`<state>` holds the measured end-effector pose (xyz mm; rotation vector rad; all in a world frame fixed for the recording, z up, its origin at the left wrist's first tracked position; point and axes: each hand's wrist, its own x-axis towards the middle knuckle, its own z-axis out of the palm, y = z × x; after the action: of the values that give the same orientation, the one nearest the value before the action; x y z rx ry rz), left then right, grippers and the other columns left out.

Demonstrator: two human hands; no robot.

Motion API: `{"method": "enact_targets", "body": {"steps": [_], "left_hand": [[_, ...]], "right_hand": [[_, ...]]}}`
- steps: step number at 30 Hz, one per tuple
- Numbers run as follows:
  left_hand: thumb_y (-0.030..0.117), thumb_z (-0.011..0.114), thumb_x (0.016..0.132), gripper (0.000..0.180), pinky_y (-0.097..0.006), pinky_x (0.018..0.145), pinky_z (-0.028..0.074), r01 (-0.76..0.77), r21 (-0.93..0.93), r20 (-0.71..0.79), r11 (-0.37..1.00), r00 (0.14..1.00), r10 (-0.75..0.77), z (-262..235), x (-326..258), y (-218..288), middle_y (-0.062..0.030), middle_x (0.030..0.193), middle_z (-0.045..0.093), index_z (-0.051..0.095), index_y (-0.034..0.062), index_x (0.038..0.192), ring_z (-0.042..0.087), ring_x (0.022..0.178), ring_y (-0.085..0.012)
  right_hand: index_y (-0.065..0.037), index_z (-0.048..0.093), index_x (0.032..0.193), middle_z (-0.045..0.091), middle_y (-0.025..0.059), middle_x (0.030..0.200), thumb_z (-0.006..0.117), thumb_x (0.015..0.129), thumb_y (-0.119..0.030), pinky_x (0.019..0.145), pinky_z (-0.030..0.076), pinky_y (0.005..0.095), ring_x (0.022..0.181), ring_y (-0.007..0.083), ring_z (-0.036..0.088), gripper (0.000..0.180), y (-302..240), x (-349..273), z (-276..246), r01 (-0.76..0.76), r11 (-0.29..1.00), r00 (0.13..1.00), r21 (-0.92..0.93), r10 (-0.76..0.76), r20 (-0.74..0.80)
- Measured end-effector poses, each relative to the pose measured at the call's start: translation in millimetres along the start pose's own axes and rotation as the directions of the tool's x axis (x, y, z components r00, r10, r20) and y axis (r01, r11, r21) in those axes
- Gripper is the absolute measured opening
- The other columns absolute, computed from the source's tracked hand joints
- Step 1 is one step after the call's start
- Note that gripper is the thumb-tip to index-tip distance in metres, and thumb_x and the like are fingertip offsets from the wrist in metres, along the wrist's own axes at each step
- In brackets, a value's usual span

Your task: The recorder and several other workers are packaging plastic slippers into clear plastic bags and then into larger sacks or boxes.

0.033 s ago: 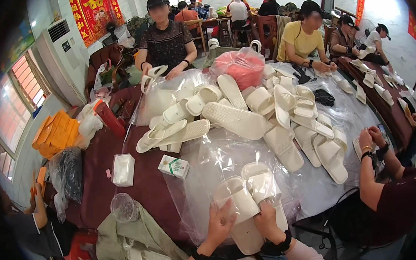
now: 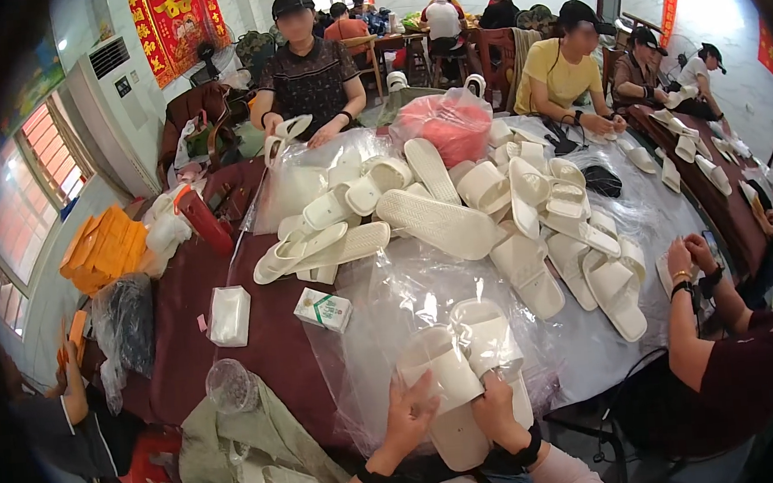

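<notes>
My left hand (image 2: pixel 408 419) grips the near end of a white slipper (image 2: pixel 440 372) at the table's near edge. Beside it, my right hand (image 2: pixel 498 407) holds a second white slipper (image 2: pixel 488 335), and the two slippers touch side by side. A third white slipper sole (image 2: pixel 458 442) shows under my hands. They rest over crumpled clear plastic bags (image 2: pixel 382 301). Black bands sit on both my wrists.
A big pile of white slippers (image 2: pixel 493 206) covers the middle of the dark red table (image 2: pixel 268 351), with a red plastic bag (image 2: pixel 454 123) behind. A small white-green box (image 2: pixel 324 308) and a white packet (image 2: pixel 229 316) lie to the left. Other people sit opposite (image 2: pixel 310 75) and right (image 2: pixel 732 369).
</notes>
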<state>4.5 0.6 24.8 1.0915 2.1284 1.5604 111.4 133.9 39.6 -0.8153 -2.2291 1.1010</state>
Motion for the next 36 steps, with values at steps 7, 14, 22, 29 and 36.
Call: {"method": "enact_targets", "body": {"steps": [7,14,22,29,36], "left_hand": [[0.007,0.062,0.082,0.054,-0.033,0.1,0.035,-0.038,-0.111,0.048,0.993,0.998,0.044,-1,-3,2,-0.0243,0.14,0.025,0.045,0.0133,0.133,0.036,0.126,-0.0327],[-0.008,0.054,0.078,0.077,-0.029,0.099,0.035,0.294,-0.405,0.191,0.866,0.953,-0.234,-10,-3,-28,-0.0139,0.141,0.029,0.02,0.0131,0.144,0.037,0.123,-0.0185],[-0.011,0.052,0.08,0.087,-0.032,0.095,0.04,0.202,-0.683,0.035,0.702,0.969,-0.245,-18,-1,-13,-0.0175,0.138,0.033,-0.001,0.0123,0.145,0.045,0.117,-0.0233],[-0.005,0.055,0.084,0.071,-0.029,0.084,0.048,0.276,-0.832,-0.056,0.481,0.822,-0.567,-14,11,4,-0.0139,0.118,0.053,0.014,0.0044,0.142,0.057,0.096,-0.019],[-0.001,0.057,0.086,0.042,-0.025,0.08,0.047,0.233,-0.794,-0.09,0.562,0.868,-0.488,-13,10,-11,-0.0091,0.11,0.059,0.045,-0.0034,0.126,0.057,0.094,-0.0131]], "right_hand": [[0.003,0.051,0.113,0.051,0.0263,0.109,0.053,0.077,-0.005,0.079,0.042,0.0463,0.098,0.0444,0.049,0.037,-1,28,8,0.214,0.973,0.957,0.085,-0.191,-0.218],[0.006,0.05,0.105,0.048,0.0279,0.106,0.056,0.078,-0.006,0.077,0.043,0.0444,0.093,0.0443,0.049,0.031,9,33,24,-0.045,0.999,0.997,0.026,0.043,0.06],[0.004,0.05,0.116,0.045,0.024,0.123,0.063,0.082,-0.011,0.087,0.044,0.0389,0.107,0.0392,0.05,0.04,2,5,-1,0.279,0.959,0.944,0.048,-0.283,0.168],[-0.002,0.05,0.121,0.05,0.0202,0.117,0.065,0.079,-0.034,0.103,0.029,0.0478,0.112,0.0362,0.046,0.055,16,-16,-52,0.44,0.797,0.893,-0.415,-0.34,0.294],[-0.009,0.059,0.111,0.052,0.0156,0.119,0.066,0.062,-0.065,0.1,0.011,0.0675,0.128,0.0403,0.032,0.075,4,-17,-62,0.611,0.668,0.788,-0.424,-0.461,0.409]]}}
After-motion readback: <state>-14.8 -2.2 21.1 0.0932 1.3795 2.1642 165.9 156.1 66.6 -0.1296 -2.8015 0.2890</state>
